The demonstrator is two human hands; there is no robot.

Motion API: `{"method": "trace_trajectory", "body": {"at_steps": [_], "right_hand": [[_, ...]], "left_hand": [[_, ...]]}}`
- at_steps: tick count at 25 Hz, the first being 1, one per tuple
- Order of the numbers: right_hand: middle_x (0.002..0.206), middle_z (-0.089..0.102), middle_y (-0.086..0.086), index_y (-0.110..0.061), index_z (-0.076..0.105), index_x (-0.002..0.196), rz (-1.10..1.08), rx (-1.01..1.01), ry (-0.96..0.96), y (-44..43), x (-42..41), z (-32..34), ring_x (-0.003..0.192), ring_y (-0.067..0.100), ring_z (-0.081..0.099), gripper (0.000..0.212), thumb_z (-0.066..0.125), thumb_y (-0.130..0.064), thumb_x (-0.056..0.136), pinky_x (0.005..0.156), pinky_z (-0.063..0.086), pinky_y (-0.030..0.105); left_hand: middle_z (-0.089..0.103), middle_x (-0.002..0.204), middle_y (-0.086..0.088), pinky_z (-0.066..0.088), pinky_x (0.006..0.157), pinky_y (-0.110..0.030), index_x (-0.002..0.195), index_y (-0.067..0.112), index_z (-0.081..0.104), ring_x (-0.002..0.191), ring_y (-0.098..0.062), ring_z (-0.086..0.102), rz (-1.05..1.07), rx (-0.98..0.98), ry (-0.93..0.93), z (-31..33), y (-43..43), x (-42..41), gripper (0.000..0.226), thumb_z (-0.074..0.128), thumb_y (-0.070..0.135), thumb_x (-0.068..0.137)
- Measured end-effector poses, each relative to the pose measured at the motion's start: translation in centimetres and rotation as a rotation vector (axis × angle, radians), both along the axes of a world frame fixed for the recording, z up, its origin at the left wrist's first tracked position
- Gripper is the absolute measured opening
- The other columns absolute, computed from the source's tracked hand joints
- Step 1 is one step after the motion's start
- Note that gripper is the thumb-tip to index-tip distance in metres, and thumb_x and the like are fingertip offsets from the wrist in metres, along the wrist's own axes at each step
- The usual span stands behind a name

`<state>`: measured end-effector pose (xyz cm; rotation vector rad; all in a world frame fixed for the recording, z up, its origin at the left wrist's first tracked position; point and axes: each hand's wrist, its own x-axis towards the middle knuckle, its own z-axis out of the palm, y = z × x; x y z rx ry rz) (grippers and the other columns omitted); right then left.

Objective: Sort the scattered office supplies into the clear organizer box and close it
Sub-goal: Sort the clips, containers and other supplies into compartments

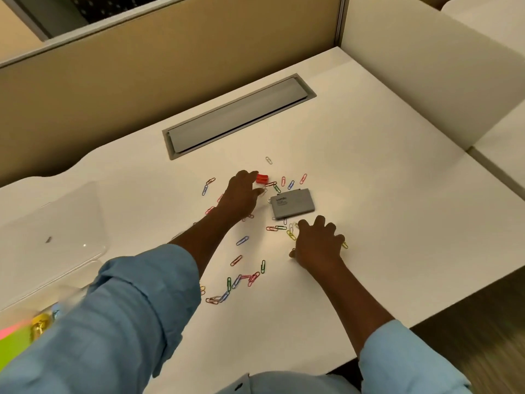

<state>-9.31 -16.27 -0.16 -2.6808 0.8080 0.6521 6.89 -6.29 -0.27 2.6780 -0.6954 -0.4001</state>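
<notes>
Several coloured paper clips (242,240) lie scattered over the white desk (383,194). My left hand (241,196) reaches forward with bent fingers; its index tip touches a small red sharpener (262,178), and the thumb stays apart from it. A grey staple box (292,206) lies flat just right of that hand. My right hand (318,245) is clawed down on the desk over a cluster of clips, and yellow clips (291,235) stick out from under it. The clear organizer box (51,237) stands open at the far left, its lid raised.
Inside the box's near end are gold binder clips (39,325) and green sticky notes (11,345), partly hidden by my left sleeve. A grey cable hatch (238,115) is set into the desk behind the clips. Partition walls close the back and right; the desk edge runs front right.
</notes>
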Motion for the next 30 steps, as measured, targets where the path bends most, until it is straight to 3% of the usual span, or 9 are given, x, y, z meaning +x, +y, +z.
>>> {"method": "trace_trajectory", "body": {"at_steps": [4, 9, 13, 16, 22, 25, 30], "right_hand": [[0.131, 0.036, 0.009, -0.030, 0.032, 0.138, 0.035, 0.052, 0.024, -0.2, -0.1, -0.7, 0.121, 0.031, 0.039, 0.058, 0.060, -0.029, 0.088, 0.095, 0.039, 0.043], [0.132, 0.037, 0.009, -0.023, 0.037, 0.137, 0.006, 0.107, -0.048, -0.7, 0.1, -1.1, 0.121, 0.030, 0.039, 0.053, 0.060, -0.021, 0.089, 0.089, 0.046, 0.035], [0.133, 0.038, 0.009, -0.016, 0.041, 0.132, -0.025, 0.147, -0.088, -0.9, 0.2, -1.2, 0.124, 0.028, 0.037, 0.049, 0.062, -0.018, 0.088, 0.092, 0.045, 0.031], [0.133, 0.038, 0.009, -0.014, 0.042, 0.131, -0.033, 0.150, -0.099, -0.6, 0.1, -1.2, 0.126, 0.028, 0.036, 0.049, 0.063, -0.018, 0.086, 0.095, 0.044, 0.031], [0.139, 0.033, 0.015, -0.010, 0.048, 0.121, -0.033, 0.144, -0.160, 0.4, 1.1, -0.1, 0.122, 0.028, 0.038, 0.038, 0.061, -0.010, 0.085, 0.096, 0.043, 0.030], [0.143, 0.032, 0.014, -0.009, 0.042, 0.134, -0.062, 0.160, -0.218, 1.6, 1.6, 0.6, 0.124, 0.027, 0.039, 0.056, 0.065, -0.008, 0.084, 0.100, 0.044, 0.030], [0.139, 0.036, 0.014, -0.010, 0.042, 0.133, -0.005, 0.225, -0.333, 4.1, 1.9, 2.1, 0.122, 0.026, 0.048, 0.054, 0.065, -0.004, 0.084, 0.097, 0.049, 0.030]], "left_hand": [[0.042, 0.140, -0.015, 0.035, 0.107, -0.040, 0.142, 0.018, 0.034, 0.130, -0.030, 0.040, -0.019, 0.013, -0.010, -1.5, -1.6, 2.2, 0.049, 0.048, 0.025, 0.095], [0.026, 0.150, -0.013, 0.031, 0.111, -0.043, 0.143, 0.023, 0.034, 0.137, -0.031, 0.027, -0.100, 0.152, -0.015, -2.7, -2.0, 2.8, 0.050, 0.045, 0.015, 0.095], [0.049, 0.124, -0.013, 0.044, 0.098, -0.038, 0.132, 0.016, 0.049, 0.115, -0.028, 0.049, -0.157, 0.145, -0.038, -3.4, -2.3, 3.6, 0.039, 0.049, 0.014, 0.093], [0.057, 0.106, -0.012, 0.046, 0.085, -0.034, 0.118, 0.011, 0.059, 0.102, -0.027, 0.053, -0.169, 0.139, -0.087, -3.5, -2.2, 3.8, 0.027, 0.052, 0.014, 0.092], [0.052, 0.117, -0.011, 0.047, 0.085, -0.034, 0.123, 0.009, 0.048, 0.104, -0.024, 0.052, -0.035, -0.012, -0.168, -1.8, -2.1, 2.3, 0.030, 0.050, 0.012, 0.093], [0.047, 0.126, -0.013, 0.049, 0.090, -0.033, 0.131, 0.011, 0.043, 0.112, -0.023, 0.053, 0.065, -0.087, -0.117, -0.5, -0.7, 0.9, 0.035, 0.043, 0.008, 0.096], [0.062, 0.111, -0.014, 0.042, 0.077, -0.023, 0.114, 0.008, 0.060, 0.096, -0.026, 0.059, 0.289, -0.325, 0.020, 2.1, 4.5, -2.8, 0.026, 0.040, 0.010, 0.097]]}}
